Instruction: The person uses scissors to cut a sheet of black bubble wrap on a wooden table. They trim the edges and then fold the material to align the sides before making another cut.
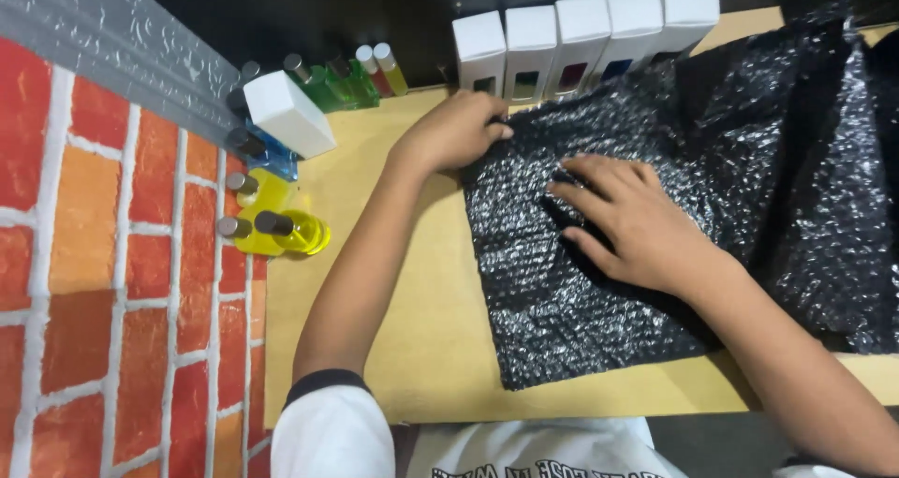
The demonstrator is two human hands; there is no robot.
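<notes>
on black bubble wrap [674, 206] – both hands, (flat)

White boxes [582, 30] – coloured bottles [281, 233]
</notes>
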